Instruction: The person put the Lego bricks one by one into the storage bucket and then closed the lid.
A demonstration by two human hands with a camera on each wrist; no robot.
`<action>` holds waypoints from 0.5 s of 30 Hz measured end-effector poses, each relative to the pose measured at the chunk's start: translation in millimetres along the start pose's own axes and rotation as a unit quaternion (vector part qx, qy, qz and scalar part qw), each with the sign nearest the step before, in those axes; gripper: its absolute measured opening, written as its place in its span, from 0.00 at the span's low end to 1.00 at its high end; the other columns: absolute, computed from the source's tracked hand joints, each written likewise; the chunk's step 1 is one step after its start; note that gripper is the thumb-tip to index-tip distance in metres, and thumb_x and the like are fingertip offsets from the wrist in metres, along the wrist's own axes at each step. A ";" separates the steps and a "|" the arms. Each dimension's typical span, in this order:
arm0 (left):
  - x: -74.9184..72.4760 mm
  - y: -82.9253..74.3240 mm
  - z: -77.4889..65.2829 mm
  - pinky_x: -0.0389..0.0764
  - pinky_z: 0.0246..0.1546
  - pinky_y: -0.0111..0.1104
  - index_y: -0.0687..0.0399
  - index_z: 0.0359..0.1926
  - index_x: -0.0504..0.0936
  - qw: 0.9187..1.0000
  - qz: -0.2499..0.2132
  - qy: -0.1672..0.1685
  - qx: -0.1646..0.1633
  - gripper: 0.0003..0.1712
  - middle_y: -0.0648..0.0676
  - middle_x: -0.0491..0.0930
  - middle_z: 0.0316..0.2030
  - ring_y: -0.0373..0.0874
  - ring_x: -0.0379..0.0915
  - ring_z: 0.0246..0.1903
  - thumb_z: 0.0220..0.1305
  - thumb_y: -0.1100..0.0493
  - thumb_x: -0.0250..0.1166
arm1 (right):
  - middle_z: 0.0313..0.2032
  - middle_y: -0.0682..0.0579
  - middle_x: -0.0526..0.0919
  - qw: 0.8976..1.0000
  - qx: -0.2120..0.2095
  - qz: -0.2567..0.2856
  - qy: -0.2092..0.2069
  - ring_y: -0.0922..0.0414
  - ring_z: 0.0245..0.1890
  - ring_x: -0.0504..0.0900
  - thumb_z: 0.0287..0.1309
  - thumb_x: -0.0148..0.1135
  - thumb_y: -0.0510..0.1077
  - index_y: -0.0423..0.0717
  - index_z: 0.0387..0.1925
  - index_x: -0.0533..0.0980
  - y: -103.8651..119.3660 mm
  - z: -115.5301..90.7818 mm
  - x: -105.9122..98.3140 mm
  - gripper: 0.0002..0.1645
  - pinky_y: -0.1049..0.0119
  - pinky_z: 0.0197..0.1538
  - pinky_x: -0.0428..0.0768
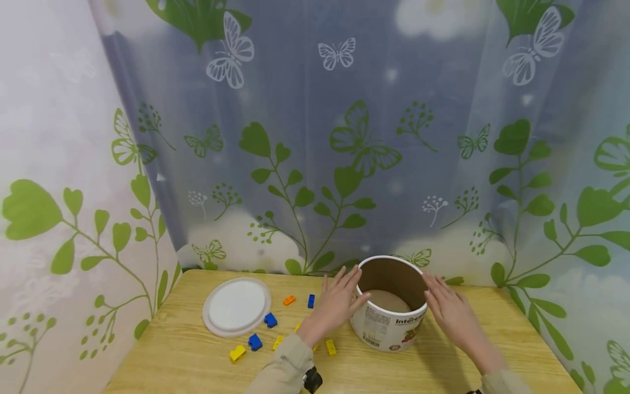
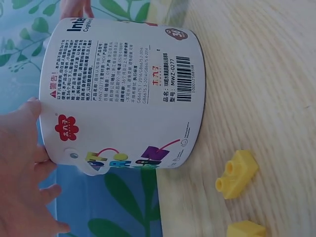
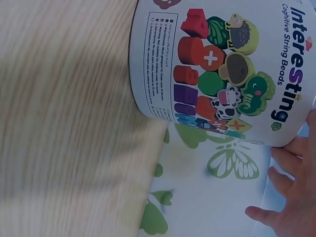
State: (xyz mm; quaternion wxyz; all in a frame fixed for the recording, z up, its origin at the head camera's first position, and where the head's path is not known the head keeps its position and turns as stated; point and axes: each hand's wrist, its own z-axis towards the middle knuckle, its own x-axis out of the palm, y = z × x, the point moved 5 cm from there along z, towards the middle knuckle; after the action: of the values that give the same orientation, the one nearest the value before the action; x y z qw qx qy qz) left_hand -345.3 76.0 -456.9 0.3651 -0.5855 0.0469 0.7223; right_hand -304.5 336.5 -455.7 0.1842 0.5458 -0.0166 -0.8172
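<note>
Open tub (image 1: pixel 389 328) stands upright on the table (image 1: pixel 167 350), axis vertical, roughly equally near both hands, left hand (image 1: pixel 336 306) touching its rim side at 9 o'clock, right hand (image 1: pixel 450 312) at 3, fingers extended, neither gripping, toy blocks (image 1: pixel 270 320) toward 8–9, lid (image 1: pixel 239 303) beyond at 9

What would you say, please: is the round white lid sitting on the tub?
No, the lid lies on the table, apart from the tub, whose open top shows its brown inside.
</note>
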 end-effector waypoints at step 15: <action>-2.3 2.8 -24.1 0.52 0.71 0.67 0.51 0.78 0.59 1.000 -0.008 -0.006 -0.004 0.40 0.50 0.55 0.78 0.52 0.46 0.78 0.77 0.34 0.46 | 0.70 0.37 0.69 1.000 0.015 0.011 -0.024 0.36 0.70 0.66 0.78 0.47 0.48 0.40 0.73 0.65 21.6 -15.6 -1.3 0.29 0.28 0.63 0.66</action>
State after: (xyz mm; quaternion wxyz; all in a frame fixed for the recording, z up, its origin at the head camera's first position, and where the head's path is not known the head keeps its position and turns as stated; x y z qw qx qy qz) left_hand -327.2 60.9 -463.4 0.3688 -0.5830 0.0365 0.7231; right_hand -284.0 319.4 -455.9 0.1843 0.5285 -0.0397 -0.8278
